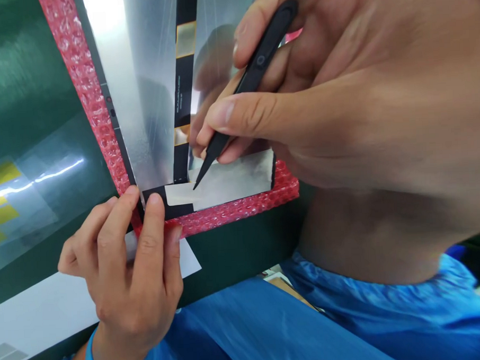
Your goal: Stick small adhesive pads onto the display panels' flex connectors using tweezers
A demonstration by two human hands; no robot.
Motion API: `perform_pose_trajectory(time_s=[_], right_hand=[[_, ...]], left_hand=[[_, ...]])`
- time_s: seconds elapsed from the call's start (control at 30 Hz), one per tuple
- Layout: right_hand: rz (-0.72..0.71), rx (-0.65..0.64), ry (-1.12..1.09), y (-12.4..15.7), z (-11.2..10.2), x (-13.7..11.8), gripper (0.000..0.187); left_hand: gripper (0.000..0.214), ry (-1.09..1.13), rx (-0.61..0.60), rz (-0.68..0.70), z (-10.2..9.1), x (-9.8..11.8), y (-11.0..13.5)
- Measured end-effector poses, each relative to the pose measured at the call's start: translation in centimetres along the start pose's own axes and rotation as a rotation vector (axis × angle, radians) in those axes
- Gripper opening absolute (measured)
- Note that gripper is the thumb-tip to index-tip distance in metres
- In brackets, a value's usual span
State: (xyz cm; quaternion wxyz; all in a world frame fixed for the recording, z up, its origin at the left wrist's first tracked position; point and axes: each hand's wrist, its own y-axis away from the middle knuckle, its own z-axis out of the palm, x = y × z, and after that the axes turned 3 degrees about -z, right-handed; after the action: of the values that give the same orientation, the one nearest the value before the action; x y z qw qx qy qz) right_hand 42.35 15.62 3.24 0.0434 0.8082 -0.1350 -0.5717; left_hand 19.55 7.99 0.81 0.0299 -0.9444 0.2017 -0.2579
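Note:
My right hand [284, 93] holds black tweezers [255, 68] slantwise, between thumb and fingers. Their pointed tip touches a silvery white strip [234, 180] on the black lower edge of a metal-backed panel [151, 93]. A small pale tab at the strip's left end lies under the tip. The fingers of my left hand [134, 269] are spread, with fingertips resting on the panel's lower left corner and the thumb at the edge of the pink bubble wrap [225, 215] beneath. A black band [183, 87] with gold-edged patches runs up the panel. The panel's right side is hidden behind my right hand.
A dark green mat [246, 248] covers the table. To the left lies a clear sheet [61, 182] with yellow pieces [2, 195]. White paper [50, 310] with grey squares lies at the lower left, partly under my left hand. Blue sleeves and clothing [250, 328] fill the near side.

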Motion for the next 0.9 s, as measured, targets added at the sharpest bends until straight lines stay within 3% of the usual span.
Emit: perform_pose_trajectory(time_s=[0.2, 0.57, 0.77, 0.9], right_hand=[[-0.014, -0.042, -0.015, 0.1, -0.3, 0.2, 0.034], [-0.020, -0.008, 0.000, 0.2, -0.2, 0.3, 0.031], [-0.090, -0.048, -0.018, 0.2, -0.4, 0.6, 0.032], [0.147, 0.047, 0.085, -0.2, 0.8, -1.2, 0.048]], left_hand=[[0.049, -0.021, -0.023, 0.002, -0.1, 0.2, -0.1], [0.052, -0.035, -0.033, 0.030, -0.1, 0.1, 0.0], [0.053, -0.033, -0.037, 0.045, -0.1, 0.1, 0.0], [0.052, -0.039, -0.044, 0.047, -0.2, 0.2, 0.0]])
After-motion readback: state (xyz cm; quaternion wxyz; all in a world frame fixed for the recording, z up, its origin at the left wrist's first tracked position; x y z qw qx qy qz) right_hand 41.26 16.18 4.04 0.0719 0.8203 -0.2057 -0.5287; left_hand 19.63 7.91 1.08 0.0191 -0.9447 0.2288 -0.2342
